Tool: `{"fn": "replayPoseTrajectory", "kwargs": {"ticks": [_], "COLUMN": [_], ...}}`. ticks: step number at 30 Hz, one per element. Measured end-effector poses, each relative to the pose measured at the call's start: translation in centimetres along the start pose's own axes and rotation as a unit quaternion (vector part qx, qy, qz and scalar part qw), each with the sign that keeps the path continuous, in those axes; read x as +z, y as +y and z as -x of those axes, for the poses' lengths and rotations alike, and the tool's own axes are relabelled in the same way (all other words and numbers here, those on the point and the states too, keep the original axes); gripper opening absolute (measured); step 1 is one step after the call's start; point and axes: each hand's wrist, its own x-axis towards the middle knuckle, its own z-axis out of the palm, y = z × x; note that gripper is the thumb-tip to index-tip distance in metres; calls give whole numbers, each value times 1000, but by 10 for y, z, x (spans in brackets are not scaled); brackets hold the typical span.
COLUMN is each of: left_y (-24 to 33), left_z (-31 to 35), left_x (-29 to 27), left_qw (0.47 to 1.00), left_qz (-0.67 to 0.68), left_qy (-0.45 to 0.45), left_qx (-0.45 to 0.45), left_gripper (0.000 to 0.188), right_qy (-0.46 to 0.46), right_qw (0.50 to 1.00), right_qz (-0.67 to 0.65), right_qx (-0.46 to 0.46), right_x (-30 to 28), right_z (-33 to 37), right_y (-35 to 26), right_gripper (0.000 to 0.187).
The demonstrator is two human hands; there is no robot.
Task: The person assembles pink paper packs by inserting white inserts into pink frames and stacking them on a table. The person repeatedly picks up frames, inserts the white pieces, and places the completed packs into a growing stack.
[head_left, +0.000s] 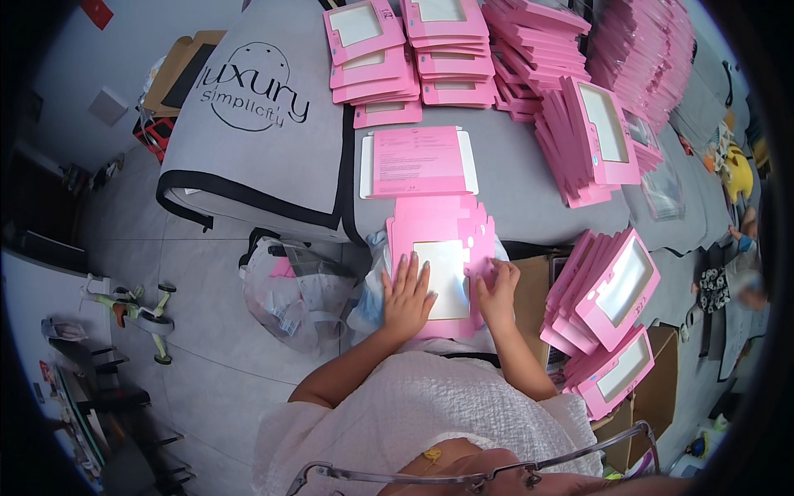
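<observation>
A flattened pink cardboard box (404, 227) with a clear window lies across my lap. Flaps and small cut-outs show along its right side. My left hand (404, 299) is flat on the left part of the box, its fingers stretched out and slightly spread over the window's edge. At the right edge my right hand (498, 296) has its fingers bent, with thumb and forefinger pinching the side flap. Just beyond, on the grey sofa, a pink box with white side flaps (418, 163) lies with its printed side up.
Several stacks of pink window boxes (451, 62) stand on the grey sofa (504, 157). More pink boxes (616, 289) lean over an open brown carton (657, 393) at my right. A clear plastic bag (294, 289) sits on the floor at my left, and a child's bike (141, 314) stands farther left.
</observation>
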Motion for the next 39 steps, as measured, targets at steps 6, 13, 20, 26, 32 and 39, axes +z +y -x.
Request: {"fn": "replayPoseTrajectory", "kwargs": {"ticks": [6,13,20,26,32,39], "left_y": [-5,7,27,11,-5,-9], "left_z": [21,16,-21,-28,-27,-40], "left_x": [8,-8,-100,-126,-119,-130], "left_qw": [999,975,635,509,604,786], "left_qz": [33,220,768,859,768,526], "left_qy": [10,15,-52,-59,-196,-313], "left_qx": [12,-36,-68,1,-86,-85], "left_gripper": [64,71,70,77,39,35], "right_qy": [-94,-267,-323,-179,-161,-247], "right_qw": [964,936,877,919,926,920], "right_qz": [-187,-224,-222,-24,-25,-123], "right_qx": [167,57,-279,-351,-341,-278], "right_x": [-3,-19,-44,-41,-57,-71], "right_z": [-8,5,-22,-37,-72,-96], "right_y": [-17,-64,-131,-149,-157,-162], "right_gripper": [49,48,63,63,73,34]}}
